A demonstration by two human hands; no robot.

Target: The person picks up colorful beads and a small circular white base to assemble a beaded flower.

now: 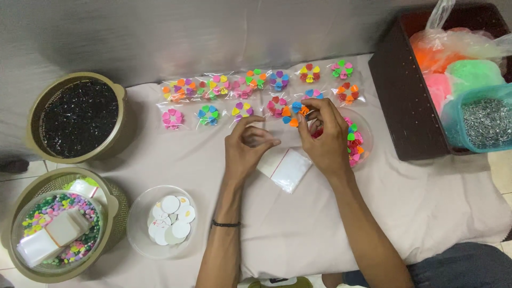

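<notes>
The right hand (pixel 322 136) pinches a flower-shaped clip (pixel 295 113) of orange and blue hearts between thumb and fingertips, holding it just above the white cloth (pixel 437 202). The left hand (pixel 246 149) sits close beside it, fingers curled inward with the thumb and forefinger nearly meeting, just short of the clip; whether it grips anything I cannot tell. Under and between the two hands lies a small stack of clear zip bags (pixel 285 169), partly covered by the right palm. Behind the right hand, mostly hidden by it, a clear dish of loose coloured clips (pixel 356 141) shows at its right edge.

Beyond the fingers, bagged flower clips (pixel 256 90) lie in two rough rows along the far edge of the cloth; I count about fourteen, though some overlap.

To the person's right stands one dark brown basket (pixel 397 101) holding plastic bags of orange, pink and green pieces and a teal tub of small metal parts (pixel 485 122). To the left are two olive-green baskets: the far one (pixel 114 90) filled with tiny black pieces, the near one (pixel 114 205) holding a clear bowl of mixed coloured hearts with a bundle of bags on top. Next to it sits one clear bowl of white round discs (pixel 170 220). A dark band circles the left wrist (pixel 225 224).
</notes>
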